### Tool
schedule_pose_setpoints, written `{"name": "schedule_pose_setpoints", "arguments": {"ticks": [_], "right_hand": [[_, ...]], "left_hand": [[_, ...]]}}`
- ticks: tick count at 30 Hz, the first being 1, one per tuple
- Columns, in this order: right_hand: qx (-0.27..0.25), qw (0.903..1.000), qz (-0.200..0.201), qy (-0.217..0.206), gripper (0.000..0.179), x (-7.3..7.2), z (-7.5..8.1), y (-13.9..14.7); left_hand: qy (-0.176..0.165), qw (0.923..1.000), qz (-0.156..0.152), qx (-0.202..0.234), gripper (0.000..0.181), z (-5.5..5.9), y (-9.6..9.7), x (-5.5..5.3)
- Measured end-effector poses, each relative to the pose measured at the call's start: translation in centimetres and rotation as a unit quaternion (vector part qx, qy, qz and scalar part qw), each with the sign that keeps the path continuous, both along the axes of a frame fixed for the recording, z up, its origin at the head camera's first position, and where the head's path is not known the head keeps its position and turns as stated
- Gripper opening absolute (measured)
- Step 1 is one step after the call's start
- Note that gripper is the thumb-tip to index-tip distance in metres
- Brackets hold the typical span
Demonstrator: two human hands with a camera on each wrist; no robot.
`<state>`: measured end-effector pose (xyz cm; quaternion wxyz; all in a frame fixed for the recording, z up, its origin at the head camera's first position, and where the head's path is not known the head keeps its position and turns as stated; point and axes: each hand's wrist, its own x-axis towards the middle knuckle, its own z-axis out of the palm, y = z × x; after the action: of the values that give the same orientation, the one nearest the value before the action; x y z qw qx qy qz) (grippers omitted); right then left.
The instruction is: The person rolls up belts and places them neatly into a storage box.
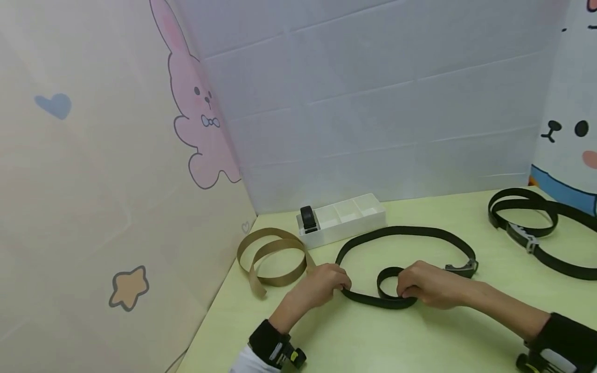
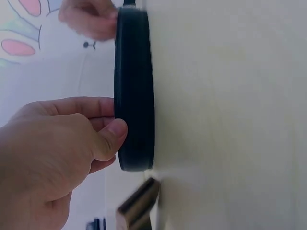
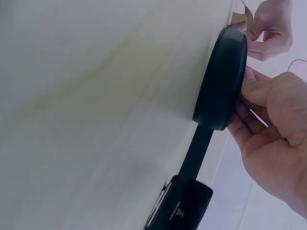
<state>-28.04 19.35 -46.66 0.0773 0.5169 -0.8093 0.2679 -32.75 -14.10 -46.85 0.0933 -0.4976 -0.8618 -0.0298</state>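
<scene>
A black strap belt (image 1: 410,231) stands on its edge on the table in a wide loop, with a small coil (image 1: 383,277) at its near end. On the loop's left side my left hand (image 1: 322,284) pinches the strap between thumb and fingers. My right hand (image 1: 434,285) pinches the strap at the coil. The belt's metal buckle (image 1: 463,268) lies behind the right forearm. From the left wrist, the strap (image 2: 134,86) shows as an upright band beside the thumb. In the right wrist view, the dark buckle (image 3: 184,203) sits past the curved strap (image 3: 221,79).
A loosely looped tan belt (image 1: 280,281) lies to the left. Behind it stands a white divided tray (image 1: 345,234) with a rolled black belt (image 1: 308,217) in its left compartment. Another black belt (image 1: 564,268) with a silver buckle (image 1: 522,237) lies at the right. Printed cloth walls border the table.
</scene>
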Motion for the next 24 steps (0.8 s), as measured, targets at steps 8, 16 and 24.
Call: {"name": "schedule_pose_setpoints", "arguments": {"ticks": [8,16,24], "right_hand": [[-0.024,0.9996,-0.001,0.015,0.026,0.3,-0.4,0.6],[-0.038,0.9987,0.014,0.032,0.029,0.4,-0.7,0.5],[-0.048,0.9968,0.057,0.03,0.025,0.8,-0.7,-1.7]], "left_hand": [[0.059,0.9969,0.037,0.038,0.026,-0.6,-0.4,-1.2],[-0.054,0.9735,0.149,0.164,0.019,-1.4,0.7,0.7],[-0.187,0.9252,0.245,0.221,0.047,-1.4,2.4,0.4]]}}
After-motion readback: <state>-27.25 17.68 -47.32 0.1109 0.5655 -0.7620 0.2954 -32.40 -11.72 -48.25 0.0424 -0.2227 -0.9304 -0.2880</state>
